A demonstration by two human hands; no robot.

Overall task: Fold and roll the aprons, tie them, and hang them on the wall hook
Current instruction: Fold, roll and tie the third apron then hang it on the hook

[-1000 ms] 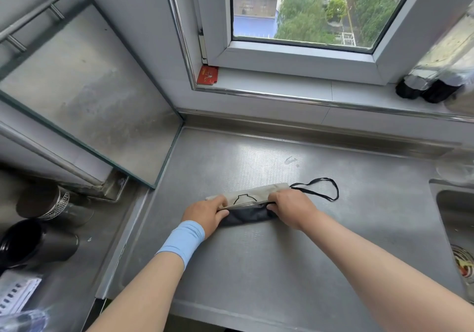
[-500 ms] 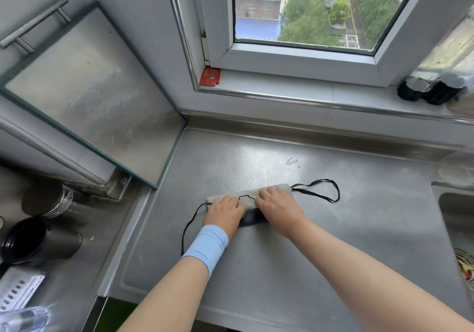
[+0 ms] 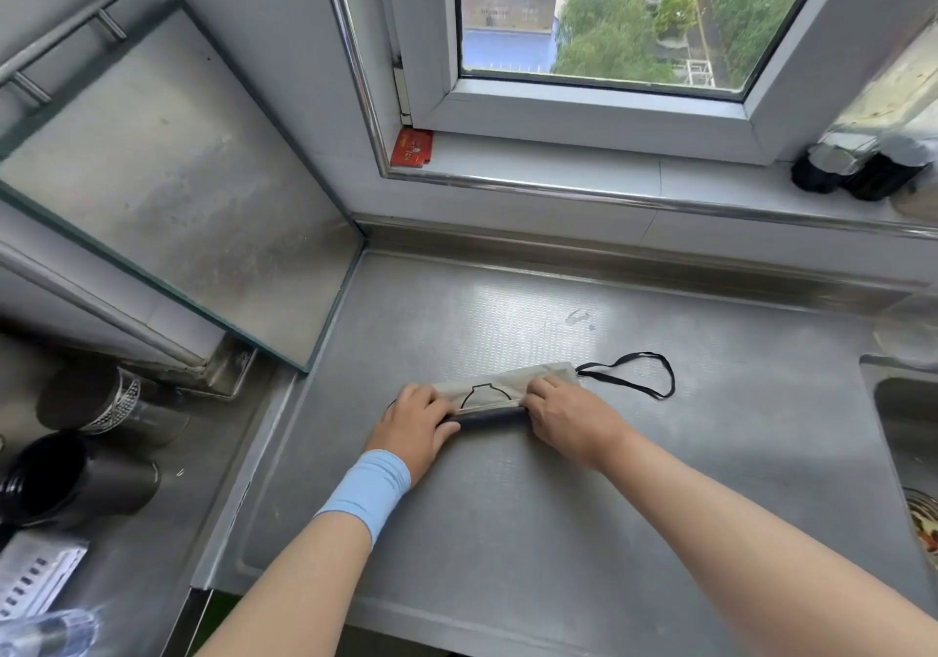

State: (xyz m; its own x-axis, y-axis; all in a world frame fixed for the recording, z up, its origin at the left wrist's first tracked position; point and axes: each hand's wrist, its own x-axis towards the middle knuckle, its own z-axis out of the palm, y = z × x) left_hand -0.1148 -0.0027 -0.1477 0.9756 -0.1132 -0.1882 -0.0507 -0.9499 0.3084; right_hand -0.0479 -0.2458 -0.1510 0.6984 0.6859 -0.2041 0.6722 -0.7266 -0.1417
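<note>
I see the folded apron [image 3: 500,393] lying on the steel counter [image 3: 507,529], its black strap [image 3: 640,376] looping out toward 3 o'clock. My left hand [image 3: 413,425] curls over its 9 o'clock end, my right hand [image 3: 568,418] over the 3 o'clock end; the sink [image 3: 903,405] sits farther toward 3 o'clock

Head camera, single wide-angle view, worn by the person

Looks forward and steeply down from above the forearms, close in. Left hand [image 3: 413,428] and right hand [image 3: 568,418] sit just below frame centre, both gripping the rolled apron [image 3: 500,392], with forearms entering from the bottom edge. Steel countertop [image 3: 507,529] fills the ground around and nearer than the hands; window [image 3: 583,12] lies beyond the hands at the top edge; sink [image 3: 903,418] is cut off right of the right hand; glass panel [image 3: 167,199] and dark cup [image 3: 76,479] lie left of the left hand. Straight lines bow toward the frame edges
</note>
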